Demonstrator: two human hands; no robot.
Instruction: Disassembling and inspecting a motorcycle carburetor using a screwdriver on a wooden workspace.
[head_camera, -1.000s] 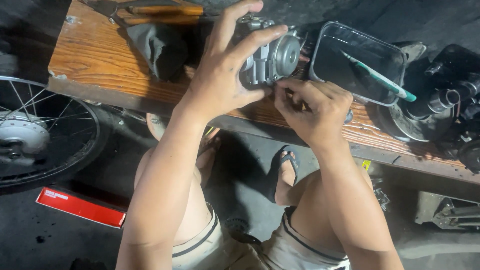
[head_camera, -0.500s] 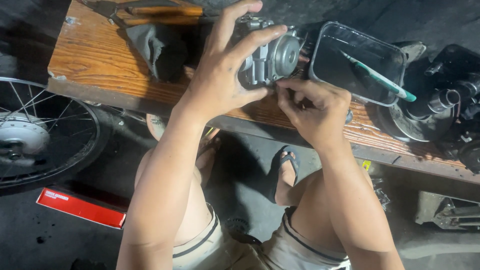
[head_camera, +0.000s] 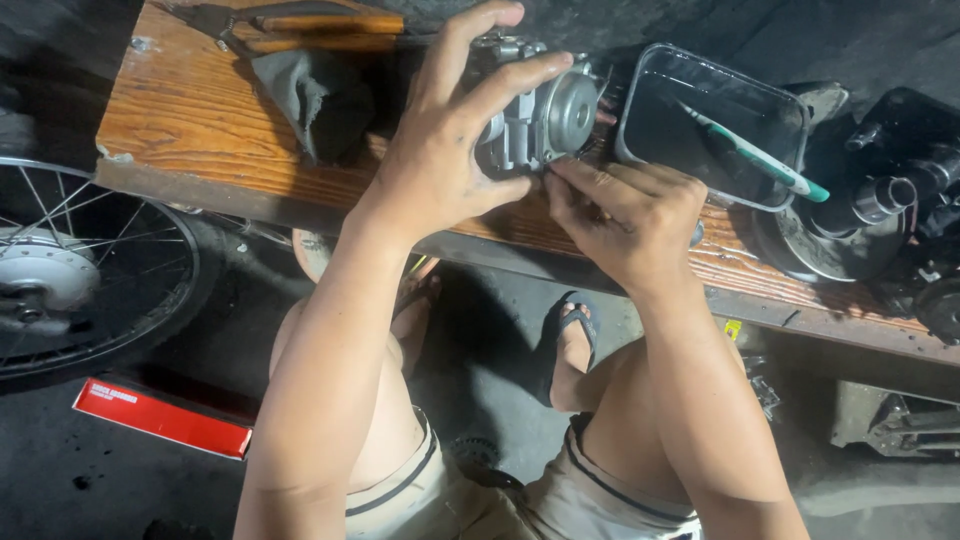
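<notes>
Gripping the grey metal engine part (head_camera: 540, 120) w/ your left hand (head_camera: 450, 160), fingers spread over its top, you keep it on the wooden bench (head_camera: 190, 110). Your right hand (head_camera: 630, 215) is curled shut, fingertips pinching at the part's lower edge. Black tray (head_camera: 700, 120) w/ a green-tipped brush (head_camera: 760, 155) sits just right of it; dark rag (head_camera: 315, 95) to the left.

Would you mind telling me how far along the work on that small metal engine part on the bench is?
Done: the metal engine part sits on the wooden bench, with pliers and a rag beside it. In hand: the left hand steadies it while the right hand pinches at its lower edge. Left: unclear; a brush lies in the tray.
</notes>
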